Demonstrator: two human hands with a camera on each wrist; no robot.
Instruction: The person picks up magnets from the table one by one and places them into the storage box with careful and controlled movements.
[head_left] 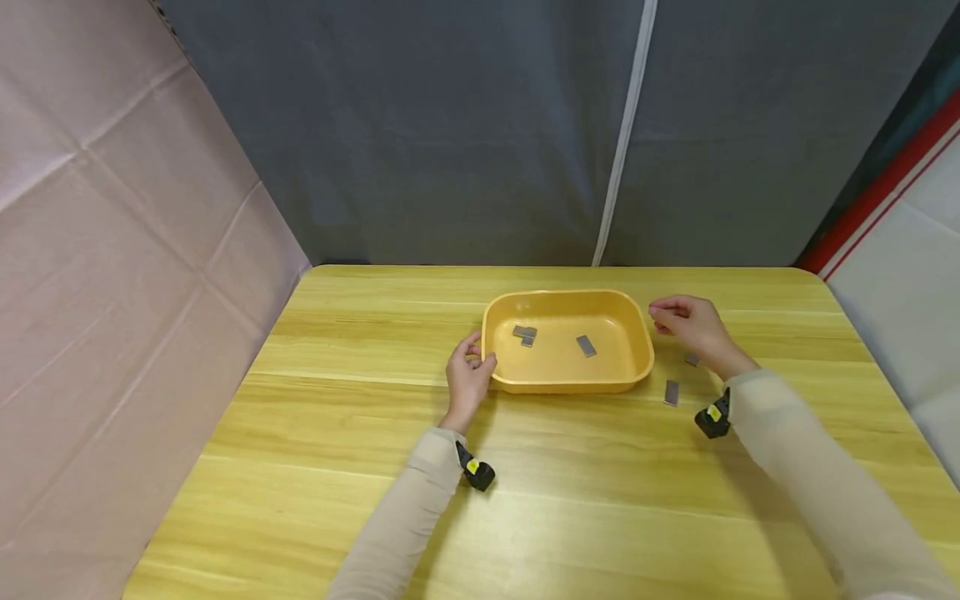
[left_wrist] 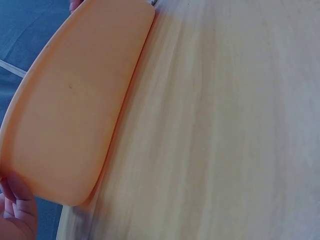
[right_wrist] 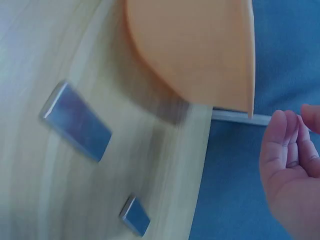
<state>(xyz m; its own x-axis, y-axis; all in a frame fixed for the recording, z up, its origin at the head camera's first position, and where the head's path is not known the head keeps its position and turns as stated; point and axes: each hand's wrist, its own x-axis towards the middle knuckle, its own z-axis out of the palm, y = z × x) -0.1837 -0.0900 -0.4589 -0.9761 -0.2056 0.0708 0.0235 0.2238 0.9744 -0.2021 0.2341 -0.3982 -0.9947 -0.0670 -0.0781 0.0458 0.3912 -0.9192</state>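
A yellow-orange plastic basin point(head_left: 566, 385) stands on the wooden table, with several small flat grey metallic blocks lying in it; one block point(head_left: 586, 346) is right of its middle. My left hand point(head_left: 469, 375) grips the basin's left end, thumb at the rim and fingers along the outer wall. Just past the right end, my right hand point(head_left: 693, 325) hovers with loosely bent fingers, and no object shows in it. Below that hand, one grey block point(head_left: 671, 393) lies on the table. A second block point(head_left: 692, 359) is partly hidden by the right wrist in the head view.
The wooden table point(head_left: 315, 433) ends at a dark grey curtain point(head_left: 450, 133) behind the basin. Pale cloth point(head_left: 112, 292) hangs on the left, and a white sheet with a red border point(head_left: 892, 200) is on the right. Each wrist wears a small black camera.
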